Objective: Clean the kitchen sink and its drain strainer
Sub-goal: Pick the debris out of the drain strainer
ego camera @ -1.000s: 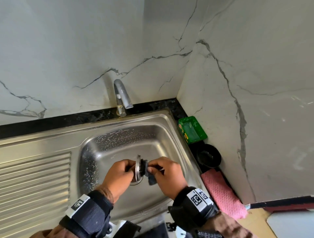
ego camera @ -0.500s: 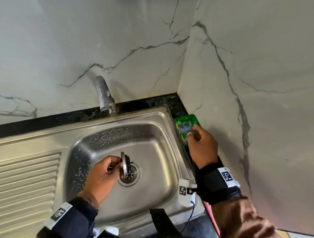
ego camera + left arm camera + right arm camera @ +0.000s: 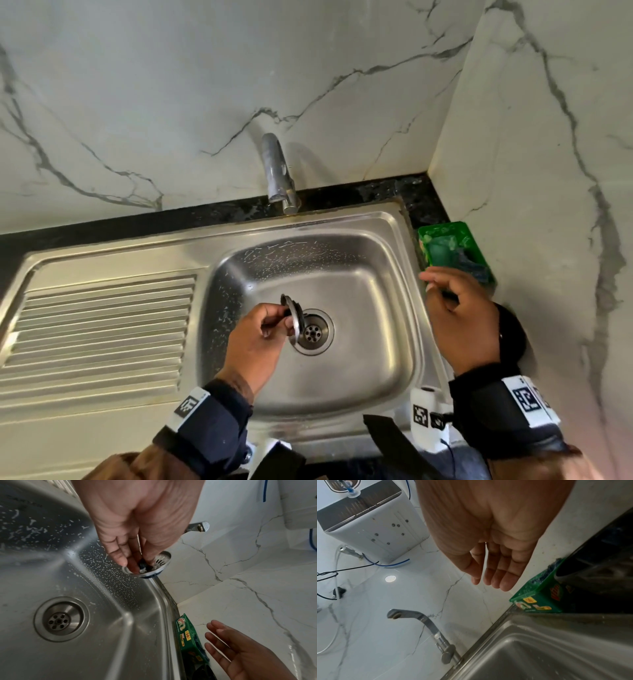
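The sink is brushed stainless steel, a rounded-rectangle basin with a ribbed draining board at 9 o'clock of it. White flecks of foam or water speckle its back and left walls. At the basin floor the round drain lies uncovered, a steel ring around a small plate pierced with holes.

The left hand pinches the strainer by its centre knob, fingers curled on it, holding it on edge above the drain's 9 o'clock side. In the left wrist view the strainer is a shallow shiny steel cup with slotted walls; the fingers hide its knob and most of its inside, and something dark and something white show between them, too small to tell.

The right hand hovers at 3 o'clock of the sink, fingers straight and loosely spread, holding nothing; the hands are well apart. Just beyond its fingertips, on the black stone worktop, sits a green soap box with yellow and red print, partly hidden by the hand. A dark round thing behind the wrist is mostly covered.

A matte steel tap rises at 12 o'clock. The walls are glossy white marble with grey veins.
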Action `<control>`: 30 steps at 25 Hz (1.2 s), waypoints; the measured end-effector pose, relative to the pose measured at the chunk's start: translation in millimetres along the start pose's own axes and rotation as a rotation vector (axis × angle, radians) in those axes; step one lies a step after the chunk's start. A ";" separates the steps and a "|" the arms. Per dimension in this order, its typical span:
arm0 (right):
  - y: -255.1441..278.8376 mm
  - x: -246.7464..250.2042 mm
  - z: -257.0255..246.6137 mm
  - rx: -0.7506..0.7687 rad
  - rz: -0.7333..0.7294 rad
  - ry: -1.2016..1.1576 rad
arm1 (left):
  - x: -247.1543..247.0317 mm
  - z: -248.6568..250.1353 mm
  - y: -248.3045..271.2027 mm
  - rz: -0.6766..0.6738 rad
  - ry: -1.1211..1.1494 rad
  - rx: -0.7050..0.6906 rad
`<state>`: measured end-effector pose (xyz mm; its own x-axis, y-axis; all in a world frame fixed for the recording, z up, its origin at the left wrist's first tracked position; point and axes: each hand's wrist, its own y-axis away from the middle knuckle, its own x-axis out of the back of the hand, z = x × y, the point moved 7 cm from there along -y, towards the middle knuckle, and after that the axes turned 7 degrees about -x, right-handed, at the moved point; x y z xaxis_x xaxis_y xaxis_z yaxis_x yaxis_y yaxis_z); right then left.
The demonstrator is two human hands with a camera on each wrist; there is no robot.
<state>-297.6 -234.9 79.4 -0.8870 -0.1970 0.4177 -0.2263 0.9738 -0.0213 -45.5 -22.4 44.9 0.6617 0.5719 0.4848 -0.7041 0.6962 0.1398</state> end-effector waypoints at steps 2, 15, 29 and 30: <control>11.6 -14.4 -0.9 -0.028 -0.084 -0.009 | 3.6 -5.0 4.2 0.038 0.000 -0.005; 110.2 -81.7 -28.1 -0.093 -0.456 0.243 | 137.5 -35.7 -62.6 0.228 -0.248 -0.092; 182.8 -71.4 -46.9 -0.159 -0.251 0.411 | 219.4 -118.9 -172.8 0.204 -0.567 -0.184; 183.7 -74.7 -48.0 -0.164 -0.261 0.418 | 220.0 -119.7 -172.2 0.198 -0.555 -0.190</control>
<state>-253.6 -35.9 87.9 -0.5653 -0.4059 0.7182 -0.3228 0.9100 0.2602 252.2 35.4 24.2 0.2542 0.4227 0.8699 -0.7080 0.6941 -0.1304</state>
